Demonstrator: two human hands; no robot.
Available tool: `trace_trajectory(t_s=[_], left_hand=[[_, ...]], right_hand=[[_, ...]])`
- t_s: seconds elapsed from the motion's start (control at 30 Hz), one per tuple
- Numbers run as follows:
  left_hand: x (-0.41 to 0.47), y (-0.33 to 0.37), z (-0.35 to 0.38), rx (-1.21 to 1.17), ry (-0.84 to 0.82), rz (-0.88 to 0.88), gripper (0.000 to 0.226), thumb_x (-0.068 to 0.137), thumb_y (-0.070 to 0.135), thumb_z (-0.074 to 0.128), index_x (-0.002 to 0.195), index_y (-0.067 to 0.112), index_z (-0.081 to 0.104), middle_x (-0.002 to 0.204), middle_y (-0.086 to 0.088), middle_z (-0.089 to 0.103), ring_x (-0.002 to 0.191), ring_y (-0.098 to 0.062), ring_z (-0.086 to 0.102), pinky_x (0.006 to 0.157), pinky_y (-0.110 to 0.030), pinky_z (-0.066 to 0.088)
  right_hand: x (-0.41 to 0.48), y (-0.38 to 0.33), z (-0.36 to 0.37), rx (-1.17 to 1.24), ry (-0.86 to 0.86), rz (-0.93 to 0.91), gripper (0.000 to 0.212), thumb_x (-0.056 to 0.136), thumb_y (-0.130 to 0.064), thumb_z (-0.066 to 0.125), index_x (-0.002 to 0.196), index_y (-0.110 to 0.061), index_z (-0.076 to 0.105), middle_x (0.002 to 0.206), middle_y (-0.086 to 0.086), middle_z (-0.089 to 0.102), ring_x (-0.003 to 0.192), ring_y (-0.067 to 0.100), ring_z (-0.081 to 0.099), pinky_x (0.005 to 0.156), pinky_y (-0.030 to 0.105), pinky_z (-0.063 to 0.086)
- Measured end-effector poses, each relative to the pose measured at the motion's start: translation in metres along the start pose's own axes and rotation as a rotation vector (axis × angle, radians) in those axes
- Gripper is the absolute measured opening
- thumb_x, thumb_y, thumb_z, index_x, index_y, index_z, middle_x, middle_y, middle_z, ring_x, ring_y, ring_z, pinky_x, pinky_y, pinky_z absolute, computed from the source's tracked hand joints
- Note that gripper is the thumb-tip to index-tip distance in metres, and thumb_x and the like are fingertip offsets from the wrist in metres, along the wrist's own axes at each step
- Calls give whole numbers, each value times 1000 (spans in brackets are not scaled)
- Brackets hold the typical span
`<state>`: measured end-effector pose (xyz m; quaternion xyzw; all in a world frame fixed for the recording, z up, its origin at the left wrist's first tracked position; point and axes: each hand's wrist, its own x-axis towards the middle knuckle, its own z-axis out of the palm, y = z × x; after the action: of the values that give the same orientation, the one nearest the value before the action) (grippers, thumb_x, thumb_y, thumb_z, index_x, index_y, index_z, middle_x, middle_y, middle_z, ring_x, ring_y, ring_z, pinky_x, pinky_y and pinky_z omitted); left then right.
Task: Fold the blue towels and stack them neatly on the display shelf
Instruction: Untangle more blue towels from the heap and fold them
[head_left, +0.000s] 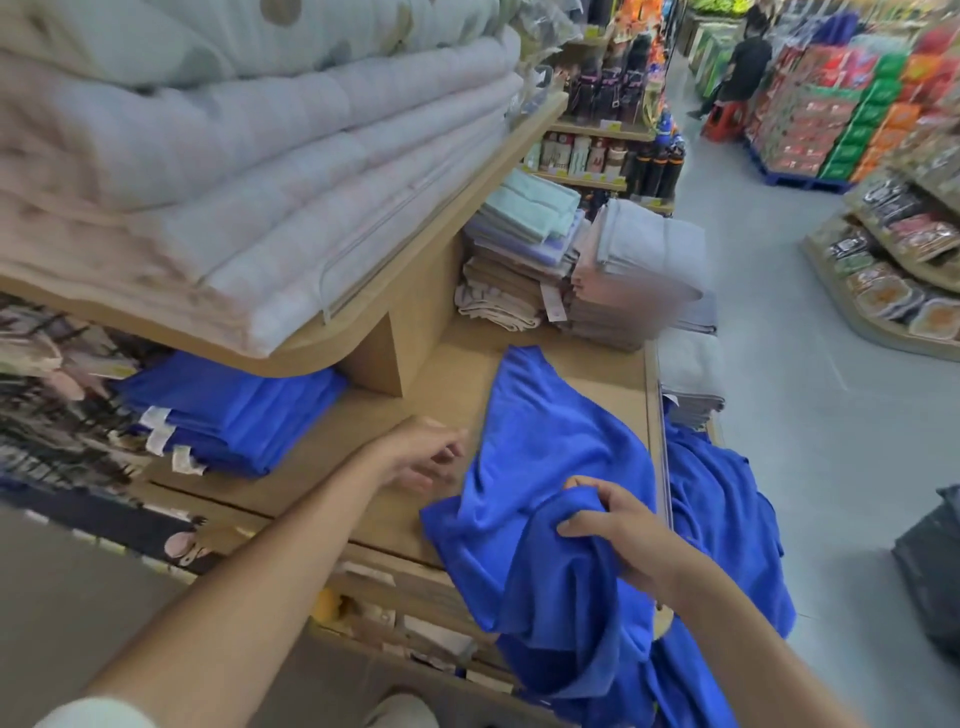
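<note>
We face a wooden shelf (447, 374) where a loose blue towel (545, 441) lies crumpled over the front edge. Our right hand (618, 530) grips a bunched fold of it, while our left hand (426, 457), blurred, hovers just beside its left edge, fingers loosely bent and holding nothing. A stack (228, 410) of folded blue towels sits further left; we judge this towel not yet folded, so next the left hand should take an edge to spread it flat.
</note>
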<state>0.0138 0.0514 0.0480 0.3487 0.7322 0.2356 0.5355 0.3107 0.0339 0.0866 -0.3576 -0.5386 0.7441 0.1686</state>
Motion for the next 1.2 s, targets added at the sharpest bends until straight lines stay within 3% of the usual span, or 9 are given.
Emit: trace_trajectory(t_s=[0.1,0.23,0.4,0.53,0.63,0.73,0.93,1.1,1.2], left_hand=[[18,14,5,318,433,175,18,97,31,56,103,19,69,102,-6,72,92,-28,70,80,-35,56],[29,39,27,398,364,226,43,90,55,63,82,13,68,80,-5,67,80,-26,64,69,-36,47],[39,83,39,483,344,290,15,91,16,58,98,15,70,109,-9,73,102,-28,67,83,-33,51],[30,140,45,301,388,566,13,93,6,52,100,14,59,107,-13,68,89,-23,58,89,-40,52],[8,166,78,535,-96,832,25,94,9,61,118,12,67,121,-4,68,104,-8,57,100,-22,45],[-7,162,102,724,-533,659,30,93,12,56,109,30,74,115,12,73,101,-3,67,88,-20,52],[22,136,73,725,128,730,33,86,9,50,90,28,76,83,15,66,90,-17,69,71,-26,49],[42,111,83,655,230,619,23,93,42,53,98,31,73,97,11,72,92,-18,66,80,-33,53],[49,118,96,726,249,478,41,92,58,47,72,24,61,72,4,63,73,-25,61,63,-31,45]], right_hand=[[27,23,3,-334,317,-53,24,76,-6,63,97,-18,67,109,3,71,79,10,63,68,34,51],[40,57,13,-646,349,-123,31,74,-26,59,102,-39,61,111,-23,63,91,-1,62,67,14,49],[37,66,19,-743,385,-222,20,70,-31,53,90,-33,56,91,-12,65,84,7,63,71,40,53],[23,63,19,-748,368,-344,25,72,-20,53,92,-36,56,98,-12,64,91,12,63,71,31,50],[17,70,19,-806,335,-351,22,73,-24,52,91,-34,55,97,-15,62,90,9,62,72,32,50],[15,78,18,-879,331,-305,16,74,-31,51,89,-28,55,93,-11,60,82,13,60,70,44,51],[18,85,19,-836,370,-362,9,75,-21,54,81,-26,50,85,-6,59,74,16,57,65,44,48],[17,86,20,-824,419,-412,21,76,-17,60,76,-25,40,76,-4,47,66,18,47,58,40,39],[16,86,21,-819,448,-421,28,77,-18,61,74,-25,33,72,-3,40,62,18,39,54,32,30]])
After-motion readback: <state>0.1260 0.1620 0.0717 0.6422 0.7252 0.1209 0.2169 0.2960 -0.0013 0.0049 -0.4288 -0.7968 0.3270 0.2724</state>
